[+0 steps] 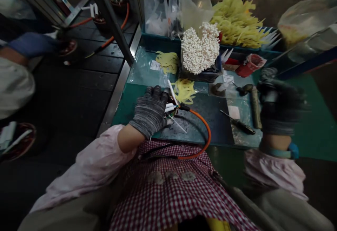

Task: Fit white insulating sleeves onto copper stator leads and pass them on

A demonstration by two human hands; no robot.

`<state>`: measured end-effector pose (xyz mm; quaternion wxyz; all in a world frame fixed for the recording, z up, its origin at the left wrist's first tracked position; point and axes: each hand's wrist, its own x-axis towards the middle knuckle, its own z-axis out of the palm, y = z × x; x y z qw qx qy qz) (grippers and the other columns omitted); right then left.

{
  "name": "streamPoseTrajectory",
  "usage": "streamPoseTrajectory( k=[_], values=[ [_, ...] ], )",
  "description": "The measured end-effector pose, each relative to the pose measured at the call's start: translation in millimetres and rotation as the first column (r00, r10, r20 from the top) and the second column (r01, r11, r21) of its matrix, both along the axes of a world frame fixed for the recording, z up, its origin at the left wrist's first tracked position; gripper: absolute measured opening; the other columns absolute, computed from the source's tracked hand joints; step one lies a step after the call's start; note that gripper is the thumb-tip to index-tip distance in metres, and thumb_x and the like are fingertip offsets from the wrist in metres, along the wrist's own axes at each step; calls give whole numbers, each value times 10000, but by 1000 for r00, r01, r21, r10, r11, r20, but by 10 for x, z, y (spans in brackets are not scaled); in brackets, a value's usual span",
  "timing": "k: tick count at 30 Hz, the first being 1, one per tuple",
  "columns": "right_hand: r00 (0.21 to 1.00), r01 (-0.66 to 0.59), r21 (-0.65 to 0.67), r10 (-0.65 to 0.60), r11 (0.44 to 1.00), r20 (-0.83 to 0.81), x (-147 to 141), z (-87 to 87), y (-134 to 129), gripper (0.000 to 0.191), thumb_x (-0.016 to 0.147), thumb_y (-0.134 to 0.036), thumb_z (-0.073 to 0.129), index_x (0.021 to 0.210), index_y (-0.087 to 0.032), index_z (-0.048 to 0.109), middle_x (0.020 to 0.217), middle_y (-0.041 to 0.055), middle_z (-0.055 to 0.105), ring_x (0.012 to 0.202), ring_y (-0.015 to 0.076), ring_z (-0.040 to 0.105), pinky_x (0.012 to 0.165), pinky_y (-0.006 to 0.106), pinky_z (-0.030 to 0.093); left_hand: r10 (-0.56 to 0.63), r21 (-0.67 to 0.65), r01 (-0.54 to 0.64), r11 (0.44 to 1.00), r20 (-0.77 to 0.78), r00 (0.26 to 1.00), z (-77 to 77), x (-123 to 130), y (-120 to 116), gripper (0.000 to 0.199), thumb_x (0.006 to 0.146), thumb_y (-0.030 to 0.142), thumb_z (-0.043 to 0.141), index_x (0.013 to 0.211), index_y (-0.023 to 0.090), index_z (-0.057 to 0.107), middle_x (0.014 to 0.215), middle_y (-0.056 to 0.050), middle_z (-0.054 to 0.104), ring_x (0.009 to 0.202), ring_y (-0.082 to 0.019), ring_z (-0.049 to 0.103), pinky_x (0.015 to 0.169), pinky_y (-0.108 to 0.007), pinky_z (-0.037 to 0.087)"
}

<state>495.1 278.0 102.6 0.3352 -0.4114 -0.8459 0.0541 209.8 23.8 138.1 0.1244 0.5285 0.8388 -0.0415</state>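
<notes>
Head view: grey-striped gloved left hand (150, 111) lies over the white-sleeved wire end (170, 107) of an orange cable (206, 122) at the dark flat mat (221, 125), apparently steadying it, grip hidden; dark-gloved right hand (280, 106), beside a tan-handled hammer (256, 110), too blurred to tell.

The left hand (151, 110) lies near an orange cable (208, 127).

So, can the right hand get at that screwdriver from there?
Probably yes: the screwdriver lies uncovered near the blurred right hand, with only the hammer-like tool between them to reach over.
</notes>
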Motion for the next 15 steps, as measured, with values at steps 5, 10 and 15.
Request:
streamPoseTrajectory(
  k=[5, 10, 15],
  values=[
    [960, 126, -51, -109, 991, 259, -13, -202, 1, 511, 1063, -284, 597, 1559, -194, 682, 1585, 286, 638, 1321, 426, 704, 1006, 568, 593, -22, 49, 21, 999, 21, 1000, -87, -20, 19, 764, 984, 517, 799, 1594, 134, 546, 1700, -281, 481, 1516, -537, 483, 1170, -631, 524],
    [965, -215, -269, 247, 939, 91, -257, -444, -633, 387, 1085, -436, 579, 1339, -235, 791, 1210, 154, 849, 1011, 333, 814, 875, 485, 659, 32, 26, -32, 999, 10, 999, -127, -21, 40, 797, 953, 518, 863, 1607, 158, 585, 1658, -251, 544, 1498, -516, 529, 1191, -618, 530],
    [826, -551, -489, 523, 676, -209, -564, -737, -1143, 441, 1127, -518, 550, 1450, -284, 737, 1331, 114, 842, 1181, 339, 813, 1038, 548, 666, 63, 210, -78, 974, 78, 995, -379, -236, -75, 775, 882, 541, 936, 1518, 179, 681, 1587, -222, 628, 1425, -470, 614, 1217, -619, 545]
  ],
)
